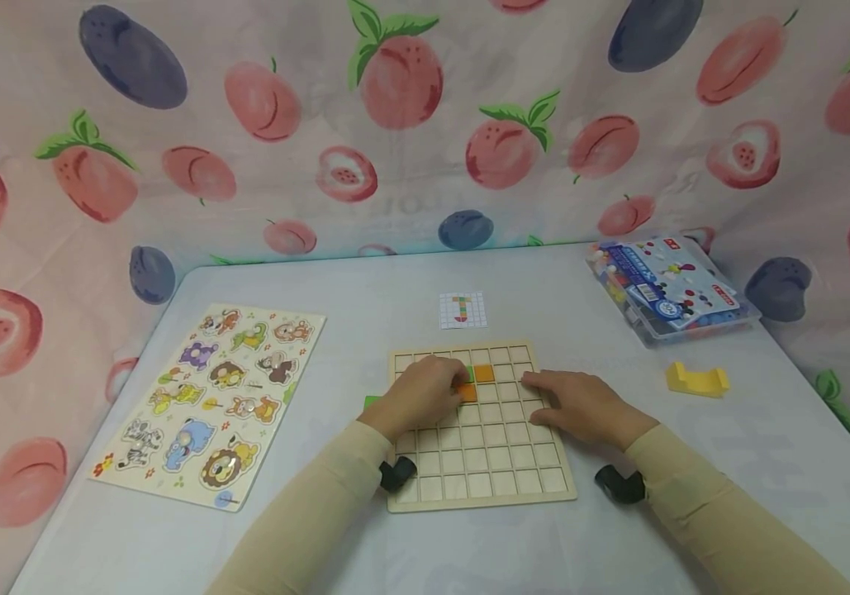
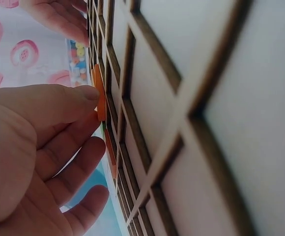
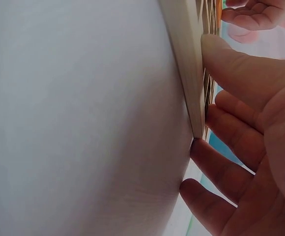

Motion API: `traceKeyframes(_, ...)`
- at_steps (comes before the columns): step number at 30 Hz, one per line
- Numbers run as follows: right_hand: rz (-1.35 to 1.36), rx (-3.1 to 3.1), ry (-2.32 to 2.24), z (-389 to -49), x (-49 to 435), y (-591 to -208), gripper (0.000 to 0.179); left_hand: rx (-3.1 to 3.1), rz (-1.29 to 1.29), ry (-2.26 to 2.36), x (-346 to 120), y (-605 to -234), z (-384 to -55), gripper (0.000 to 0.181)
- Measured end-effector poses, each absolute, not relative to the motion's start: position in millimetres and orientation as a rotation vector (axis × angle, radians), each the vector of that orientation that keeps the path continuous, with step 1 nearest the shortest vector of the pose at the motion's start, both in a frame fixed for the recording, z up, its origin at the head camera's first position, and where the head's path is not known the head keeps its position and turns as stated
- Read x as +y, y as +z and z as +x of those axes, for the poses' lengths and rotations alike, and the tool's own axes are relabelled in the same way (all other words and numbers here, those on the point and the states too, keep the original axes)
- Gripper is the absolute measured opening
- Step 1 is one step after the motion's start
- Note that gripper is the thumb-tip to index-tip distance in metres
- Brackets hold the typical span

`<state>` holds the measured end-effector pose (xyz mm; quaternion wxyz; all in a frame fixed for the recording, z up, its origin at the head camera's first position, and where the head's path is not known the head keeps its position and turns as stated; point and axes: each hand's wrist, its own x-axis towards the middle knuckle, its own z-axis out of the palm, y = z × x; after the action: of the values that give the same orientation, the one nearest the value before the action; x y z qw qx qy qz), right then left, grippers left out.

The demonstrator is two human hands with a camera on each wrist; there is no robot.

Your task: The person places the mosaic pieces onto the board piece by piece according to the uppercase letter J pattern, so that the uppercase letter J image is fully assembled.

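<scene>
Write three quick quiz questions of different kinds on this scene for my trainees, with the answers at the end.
1. What is pictured on the puzzle at the left of the table?
2. True or false: the small card lies beyond the wooden board, not on it.
3. Choose: the tile that the left hand touches is A) blue, B) orange, C) purple.

Key:
1. Animals
2. True
3. B
</scene>
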<state>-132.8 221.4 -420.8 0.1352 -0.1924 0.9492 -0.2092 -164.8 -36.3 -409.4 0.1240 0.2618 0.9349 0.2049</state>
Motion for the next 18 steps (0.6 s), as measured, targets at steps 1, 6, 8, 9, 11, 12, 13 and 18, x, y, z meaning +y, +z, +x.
traceKeyframes(1,-0.56,2.75,-0.606,-132.7,221.5,-420.6,0.058,2.729,0.769,0.593,-36.2,-409.8,-165.0,0.021)
traceKeyframes(6,-0.566,2.745,-0.608,-132.4,221.7,-419.2,0.058,2.743,0.791,0.581,-35.4,-411.5,-166.1,0.02)
traceKeyframes(8,-0.566,2.745,-0.608,-132.4,221.7,-418.8,0.057,2.746,0.797,0.58,-35.3,-411.8,-166.4,0.019)
traceKeyframes(9,-0.567,2.746,-0.606,-132.4,221.7,-418.7,0.057,2.746,0.8,0.581,-35.3,-411.8,-166.5,0.019)
traceKeyframes(11,-0.566,2.746,-0.605,-132.4,221.7,-418.9,0.057,2.743,0.803,0.581,-35.7,-411.8,-166.5,0.019)
traceKeyframes(12,-0.564,2.745,-0.607,-132.2,221.6,-419.0,0.057,2.74,0.797,0.59,-36.3,-411.2,-166.4,0.02)
traceKeyframes(13,-0.568,2.745,-0.608,-132.0,221.4,-419.1,0.058,2.734,0.785,0.608,-37.1,-410.5,-166.1,0.021)
traceKeyframes(18,-0.564,2.75,-0.618,-130.8,220.7,-419.5,0.059,2.722,0.703,0.689,-44.9,-403.4,-163.0,0.026)
